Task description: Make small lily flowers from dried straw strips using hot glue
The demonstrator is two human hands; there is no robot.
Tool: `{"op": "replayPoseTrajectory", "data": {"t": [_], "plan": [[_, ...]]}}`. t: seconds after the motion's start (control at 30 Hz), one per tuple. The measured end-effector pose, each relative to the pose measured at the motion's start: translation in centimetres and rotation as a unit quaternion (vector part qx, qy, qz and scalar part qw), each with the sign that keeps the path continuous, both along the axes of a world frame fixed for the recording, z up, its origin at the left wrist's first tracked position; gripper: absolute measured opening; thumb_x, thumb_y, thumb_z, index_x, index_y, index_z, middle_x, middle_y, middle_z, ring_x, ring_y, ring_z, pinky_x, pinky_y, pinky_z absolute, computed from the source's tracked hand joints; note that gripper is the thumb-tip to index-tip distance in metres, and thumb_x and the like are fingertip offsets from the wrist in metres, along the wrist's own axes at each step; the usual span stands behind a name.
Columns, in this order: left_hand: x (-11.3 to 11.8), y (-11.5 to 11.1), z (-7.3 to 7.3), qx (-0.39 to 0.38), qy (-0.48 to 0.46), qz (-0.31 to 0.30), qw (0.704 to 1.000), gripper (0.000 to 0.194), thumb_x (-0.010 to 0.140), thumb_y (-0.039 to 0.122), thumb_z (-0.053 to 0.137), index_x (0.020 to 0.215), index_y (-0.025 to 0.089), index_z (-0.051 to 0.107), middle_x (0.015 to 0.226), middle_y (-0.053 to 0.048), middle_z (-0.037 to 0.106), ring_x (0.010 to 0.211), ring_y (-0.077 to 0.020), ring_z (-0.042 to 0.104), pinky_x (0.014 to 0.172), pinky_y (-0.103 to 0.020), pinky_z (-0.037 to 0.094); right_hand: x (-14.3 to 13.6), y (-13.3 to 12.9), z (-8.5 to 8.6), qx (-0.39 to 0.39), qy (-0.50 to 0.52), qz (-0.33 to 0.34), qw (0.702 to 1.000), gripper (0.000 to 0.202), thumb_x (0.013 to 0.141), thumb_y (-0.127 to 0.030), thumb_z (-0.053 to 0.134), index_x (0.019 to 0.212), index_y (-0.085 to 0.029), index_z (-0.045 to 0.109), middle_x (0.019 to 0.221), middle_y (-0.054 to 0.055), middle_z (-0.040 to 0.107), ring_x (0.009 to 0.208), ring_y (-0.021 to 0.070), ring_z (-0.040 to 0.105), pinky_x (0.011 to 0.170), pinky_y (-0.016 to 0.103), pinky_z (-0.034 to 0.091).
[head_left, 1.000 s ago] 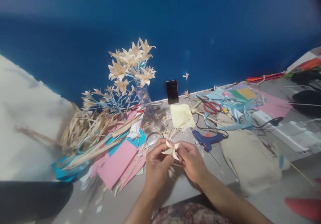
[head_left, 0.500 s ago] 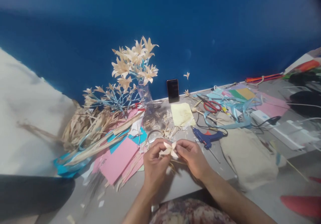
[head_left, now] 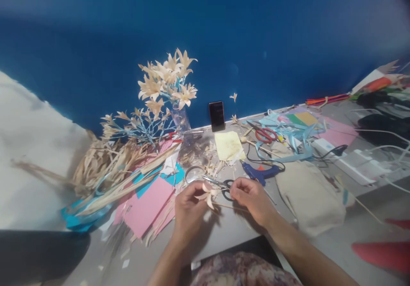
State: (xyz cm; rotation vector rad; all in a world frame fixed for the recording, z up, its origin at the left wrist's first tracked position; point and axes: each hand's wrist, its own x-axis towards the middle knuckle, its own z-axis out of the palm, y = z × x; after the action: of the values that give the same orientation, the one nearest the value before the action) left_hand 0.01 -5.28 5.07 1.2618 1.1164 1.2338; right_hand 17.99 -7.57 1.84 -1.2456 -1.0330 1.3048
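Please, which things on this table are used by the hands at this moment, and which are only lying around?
In use:
- small cream flower, held in left hand
- thin stick, near right hand

Lying about:
- blue glue gun
- red scissors
- phone
- pink paper

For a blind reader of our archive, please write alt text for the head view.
Two hands hold a small cream paper flower over a cluttered table: the left hand pinches it, and the right hand is at its thin stick. Behind lie small scissors, a blue glue gun and pink paper.
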Motion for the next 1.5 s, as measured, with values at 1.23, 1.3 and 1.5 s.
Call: {"op": "replayPoseTrajectory", "data": {"t": [1.23,1.3,1.5], "plan": [[0.3,5.3,-5.1,-0.152,-0.097,-0.169,0.969,0.024,0.072,0.021,0.079,0.083,0.017,0.058,0.068,0.001,0.063,0.057,-0.0105,0.057,0.055,-0.023,0.044,1.6,7.3,-1.1,0.501,-0.452,0.102,0.731,0.01,0.093,-0.017,0.055,0.096,-0.021,0.064,0.101,0.008,0.068,0.082,0.0161,0.064,0.068,0.025,0.049],[0.2,5.4,-5.4,-0.147,-0.133,-0.18,0.963,0.027,0.072,0.019,0.08,0.088,0.018,0.058,0.073,0.001,0.063,0.062,-0.0107,0.058,0.059,-0.023,0.046,1.5,7.3,-1.0,0.499,-0.444,0.076,0.74,0.008,0.092,-0.018,0.056,0.094,-0.02,0.064,0.097,0.008,0.068,0.084,0.0175,0.064,0.07,0.027,0.05],[0.3,5.5,-6.0,-0.176,-0.13,-0.163,0.962,0.028,0.069,0.022,0.082,0.085,0.016,0.061,0.069,0.001,0.062,0.054,-0.0095,0.054,0.053,-0.023,0.043,1.2,7.3,-1.2,0.477,-0.408,0.031,0.778,0.006,0.092,-0.017,0.057,0.09,-0.019,0.062,0.092,0.008,0.068,0.083,0.0181,0.065,0.071,0.029,0.052]]}}
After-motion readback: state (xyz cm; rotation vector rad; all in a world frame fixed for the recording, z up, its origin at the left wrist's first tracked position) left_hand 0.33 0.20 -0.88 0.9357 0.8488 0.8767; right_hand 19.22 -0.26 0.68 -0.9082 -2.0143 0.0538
